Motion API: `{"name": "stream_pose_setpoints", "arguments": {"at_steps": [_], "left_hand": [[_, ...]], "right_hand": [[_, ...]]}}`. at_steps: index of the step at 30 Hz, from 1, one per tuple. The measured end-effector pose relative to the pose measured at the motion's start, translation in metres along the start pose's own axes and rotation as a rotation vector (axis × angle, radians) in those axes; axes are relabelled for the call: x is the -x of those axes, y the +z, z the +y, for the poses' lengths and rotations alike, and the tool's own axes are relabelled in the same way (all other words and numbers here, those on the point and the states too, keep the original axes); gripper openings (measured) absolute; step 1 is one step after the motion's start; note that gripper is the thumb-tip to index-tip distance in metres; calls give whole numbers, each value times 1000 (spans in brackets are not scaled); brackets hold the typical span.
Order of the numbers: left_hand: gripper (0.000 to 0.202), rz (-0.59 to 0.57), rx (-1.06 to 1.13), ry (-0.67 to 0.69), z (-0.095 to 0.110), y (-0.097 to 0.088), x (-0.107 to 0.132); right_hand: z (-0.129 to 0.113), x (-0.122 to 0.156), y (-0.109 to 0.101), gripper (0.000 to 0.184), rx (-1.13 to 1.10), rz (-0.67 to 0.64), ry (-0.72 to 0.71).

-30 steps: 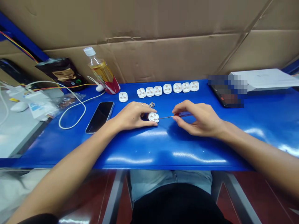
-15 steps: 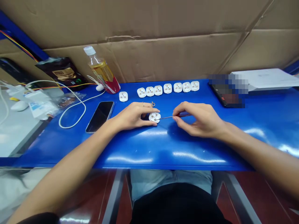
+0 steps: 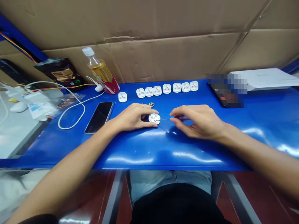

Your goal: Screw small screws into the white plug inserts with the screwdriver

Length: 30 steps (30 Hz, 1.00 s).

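Note:
My left hand [image 3: 136,116] grips a small white plastic plug base [image 3: 153,118] between thumb and fingers, close above or on the blue table. Brass-coloured metal parts show in its top. My right hand [image 3: 198,121] is closed around a screwdriver [image 3: 165,119], whose handle is mostly hidden in the palm. The thin shaft points left, and its tip meets the plug base near a metal part. Just behind the left fingers lies a little pile of brass screws [image 3: 151,105]. A row of several similar white plug bases [image 3: 157,91] lies farther back, with another one [image 3: 122,97] apart at left.
On the blue table [image 3: 140,149] a phone [image 3: 99,117] lies left of my left hand. Behind it stand a drink bottle [image 3: 102,73] and a looping white cable [image 3: 70,128]. A dark device [image 3: 218,93] and a white box [image 3: 263,77] sit at back right. Cardboard [image 3: 177,56] lines the back.
My right hand has shifted slightly left with the screwdriver, its tip still at the plug base. The left hand keeps its hold. The camera view has moved slightly.

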<state>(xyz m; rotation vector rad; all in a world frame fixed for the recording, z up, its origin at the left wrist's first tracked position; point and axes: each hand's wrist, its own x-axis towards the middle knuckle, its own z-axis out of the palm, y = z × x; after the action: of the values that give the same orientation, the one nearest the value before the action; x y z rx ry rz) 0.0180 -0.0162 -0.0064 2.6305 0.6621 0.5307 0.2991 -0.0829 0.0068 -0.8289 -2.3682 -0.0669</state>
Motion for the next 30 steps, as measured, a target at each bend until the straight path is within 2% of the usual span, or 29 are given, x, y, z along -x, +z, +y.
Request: {"name": "stream_pose_setpoints", "arguments": {"at_steps": [5, 10, 15, 19, 30], "left_hand": [[46, 1, -5, -11, 1, 0, 0], [46, 6, -20, -2, 1, 2, 0], [45, 12, -17, -1, 2, 2, 0], [47, -1, -8, 8, 3, 2, 0], [46, -7, 25, -5, 3, 3, -1]], "right_hand": [[-2, 0, -1, 15, -23, -8, 0], [-3, 2, -1, 15, -19, 9, 71], [-3, 2, -2, 17, -97, -8, 28], [-2, 2, -1, 15, -57, 29, 81], [-2, 2, -1, 16, -84, 51, 70]]}}
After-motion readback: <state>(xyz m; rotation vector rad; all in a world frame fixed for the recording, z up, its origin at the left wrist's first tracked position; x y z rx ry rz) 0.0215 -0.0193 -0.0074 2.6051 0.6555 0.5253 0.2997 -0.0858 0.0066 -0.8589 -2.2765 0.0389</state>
